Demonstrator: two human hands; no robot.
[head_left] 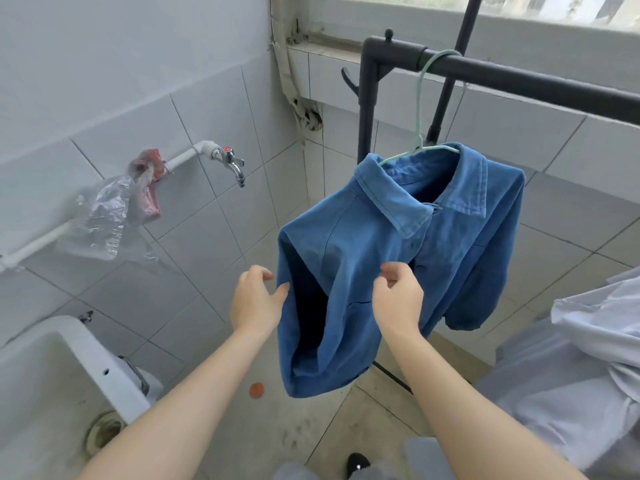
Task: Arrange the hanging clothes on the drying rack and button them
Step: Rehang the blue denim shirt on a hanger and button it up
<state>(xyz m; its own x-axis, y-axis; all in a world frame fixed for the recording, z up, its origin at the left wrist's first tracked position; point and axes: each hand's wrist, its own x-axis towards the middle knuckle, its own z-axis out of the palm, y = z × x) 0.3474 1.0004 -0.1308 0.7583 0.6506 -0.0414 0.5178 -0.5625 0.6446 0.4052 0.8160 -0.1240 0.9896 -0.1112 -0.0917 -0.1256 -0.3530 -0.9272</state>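
On rack rail (519, 76), by window (485, 8): 1 blue jacket (450, 244) on green hanger (419, 112). L hand (254, 299) spread, thumb touching side fold. R hand (398, 299) curled at front edge, grip unclear. Risk: sideways tug could slide jacket off hanger

tiled laundry balcony of a home: wall tap (231, 164), basin (69, 362), drying rack (485, 72) under a window (519, 8)

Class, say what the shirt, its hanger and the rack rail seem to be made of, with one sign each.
Shirt: woven cotton, perhaps denim; matte faded blue, soft folds, stitched seams.
Hanger: thin pale-green wire, likely plastic-coated; smooth.
Rail: black tube, probably painted metal; satin sheen.
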